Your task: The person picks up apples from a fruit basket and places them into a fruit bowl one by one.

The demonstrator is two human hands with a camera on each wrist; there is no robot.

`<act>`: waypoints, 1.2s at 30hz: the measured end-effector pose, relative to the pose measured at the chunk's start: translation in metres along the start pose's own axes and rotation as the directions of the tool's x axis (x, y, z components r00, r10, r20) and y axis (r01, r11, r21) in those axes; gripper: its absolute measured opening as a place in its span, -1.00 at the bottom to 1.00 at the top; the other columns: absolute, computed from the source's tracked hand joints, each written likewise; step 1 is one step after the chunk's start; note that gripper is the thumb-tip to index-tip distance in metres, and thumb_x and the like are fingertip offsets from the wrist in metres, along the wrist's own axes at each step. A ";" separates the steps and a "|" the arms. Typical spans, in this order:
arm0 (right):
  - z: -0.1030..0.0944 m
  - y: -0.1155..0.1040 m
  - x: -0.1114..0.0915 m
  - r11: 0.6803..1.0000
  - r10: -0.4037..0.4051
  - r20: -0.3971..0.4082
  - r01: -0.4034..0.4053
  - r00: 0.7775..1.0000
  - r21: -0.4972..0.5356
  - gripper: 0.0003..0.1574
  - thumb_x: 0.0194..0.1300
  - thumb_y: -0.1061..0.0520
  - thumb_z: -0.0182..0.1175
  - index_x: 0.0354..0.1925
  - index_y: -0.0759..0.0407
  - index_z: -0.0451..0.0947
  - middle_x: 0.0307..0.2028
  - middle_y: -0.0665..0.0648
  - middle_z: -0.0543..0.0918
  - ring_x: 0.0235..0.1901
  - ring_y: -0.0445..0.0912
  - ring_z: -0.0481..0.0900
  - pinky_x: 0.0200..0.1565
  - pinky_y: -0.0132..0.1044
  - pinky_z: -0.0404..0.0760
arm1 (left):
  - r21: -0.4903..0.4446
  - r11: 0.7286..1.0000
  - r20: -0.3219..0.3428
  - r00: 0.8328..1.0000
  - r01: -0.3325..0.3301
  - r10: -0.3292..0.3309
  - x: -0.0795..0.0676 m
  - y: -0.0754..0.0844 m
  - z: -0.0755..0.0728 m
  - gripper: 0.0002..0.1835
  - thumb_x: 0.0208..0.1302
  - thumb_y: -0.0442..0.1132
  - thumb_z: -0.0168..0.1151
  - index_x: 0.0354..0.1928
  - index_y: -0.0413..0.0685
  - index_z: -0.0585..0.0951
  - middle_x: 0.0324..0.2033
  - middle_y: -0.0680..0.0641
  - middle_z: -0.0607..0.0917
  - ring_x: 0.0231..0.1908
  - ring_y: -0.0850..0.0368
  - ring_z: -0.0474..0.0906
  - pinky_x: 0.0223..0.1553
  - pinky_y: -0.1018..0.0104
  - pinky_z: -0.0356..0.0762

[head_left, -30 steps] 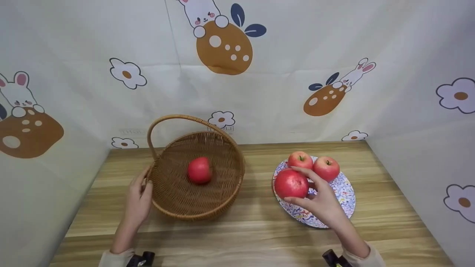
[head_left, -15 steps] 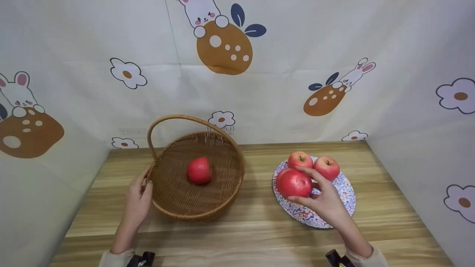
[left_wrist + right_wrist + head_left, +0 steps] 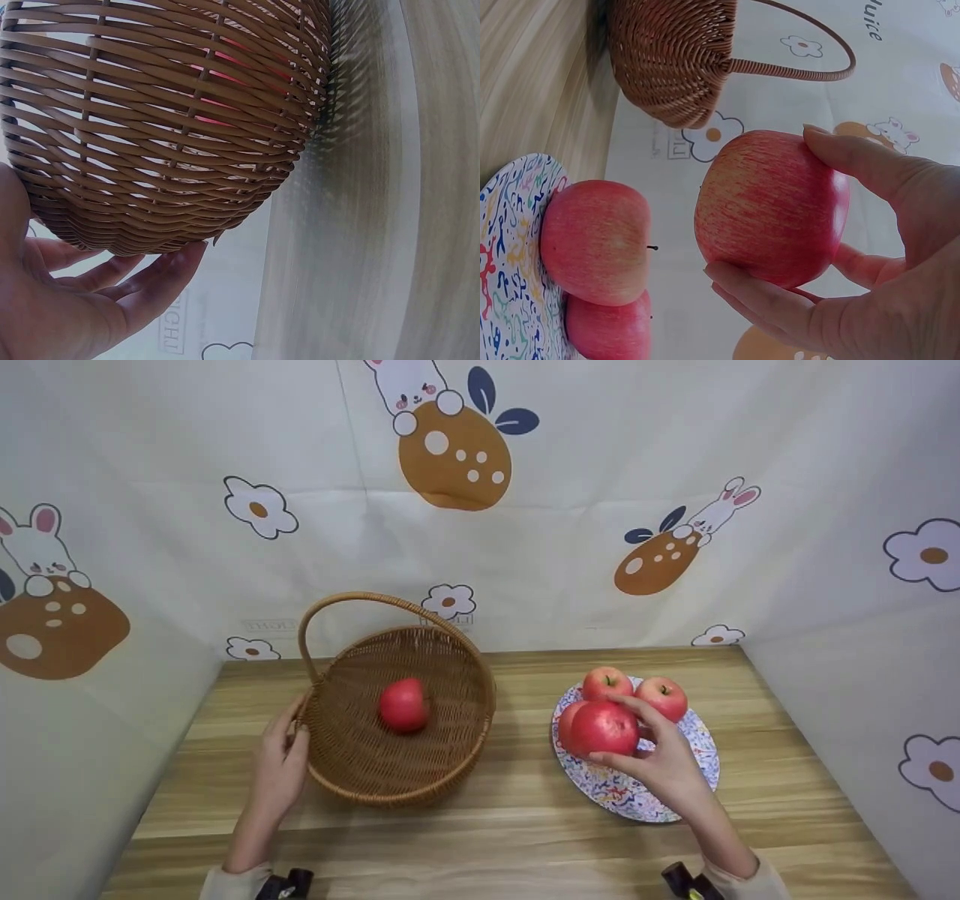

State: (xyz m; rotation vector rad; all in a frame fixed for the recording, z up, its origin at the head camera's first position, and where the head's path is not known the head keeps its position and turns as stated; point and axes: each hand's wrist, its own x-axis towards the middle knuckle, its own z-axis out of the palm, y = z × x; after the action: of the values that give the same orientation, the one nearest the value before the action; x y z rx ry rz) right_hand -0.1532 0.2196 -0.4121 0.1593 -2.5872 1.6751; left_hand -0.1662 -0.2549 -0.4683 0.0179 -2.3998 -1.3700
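My right hand [image 3: 667,765] grips a red apple [image 3: 604,729] between thumb and fingers. In the right wrist view this apple [image 3: 769,210] is raised apart from the others. Below it lies a round plate [image 3: 626,802] with coloured speckles, bearing two apples at the back and a third apple [image 3: 568,727] partly hidden by the held one. My left hand [image 3: 279,769] holds the left side of a wicker basket [image 3: 360,765], its fingers [image 3: 169,285] against the woven wall. Inside the basket lies one red apple [image 3: 405,705], which shows only through gaps in the left wrist view.
The basket's tall arched handle [image 3: 367,596] rises at its back. Wooden tabletop [image 3: 517,810] lies between basket and plate. A printed cloth [image 3: 555,547] with rabbits and flowers walls in the back and both sides.
My right hand has shifted a little to the right with its apple, uncovering more of the apple behind it on the plate. The left hand and basket have stayed put.
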 end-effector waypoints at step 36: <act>-0.017 0.012 0.011 0.996 0.066 -0.019 -0.068 0.998 -0.066 0.06 0.13 0.26 0.60 0.51 0.26 0.35 0.40 0.41 0.45 0.26 0.35 0.51 0.12 0.07 0.72 | -0.005 1.000 0.028 0.999 0.023 -0.023 0.000 0.003 -0.002 -0.44 0.55 -0.47 -0.11 0.54 -0.43 0.28 0.44 -0.53 0.36 0.28 -0.44 0.50 0.27 -0.17 0.56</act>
State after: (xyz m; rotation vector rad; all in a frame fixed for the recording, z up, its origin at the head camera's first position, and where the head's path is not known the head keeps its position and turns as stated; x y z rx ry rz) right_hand -0.1661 0.2394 -0.4146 0.0559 -2.6604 1.6009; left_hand -0.1650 -0.2549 -0.4653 0.0250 -2.4262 -1.3955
